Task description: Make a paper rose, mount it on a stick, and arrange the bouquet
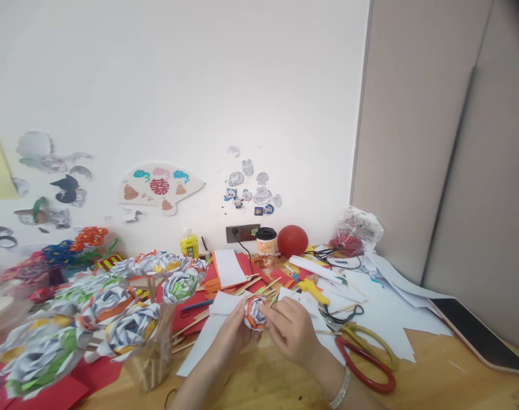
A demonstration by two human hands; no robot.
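A small rolled paper flower (255,313), grey-white with an orange outer edge, is held up over the middle of the table. My left hand (233,333) wraps around its left side and underside. From the right, the fingertips of my right hand (291,330) pinch at its edge. White paper sheets (214,324) lie behind and beneath my hands. Just right of my right hand rest scissors with red and yellow handles (366,359). A yellow glue gun (314,290) lies beyond it.
Finished paper flowers (131,330) crowd the left side, some standing in a clear cup (151,370). Wooden sticks (195,330) and red paper (200,313) are scattered centrally. Behind stand a lidded paper cup (267,250), a red balloon (292,241) and a yellow bottle (189,245). A phone (481,333) lies right.
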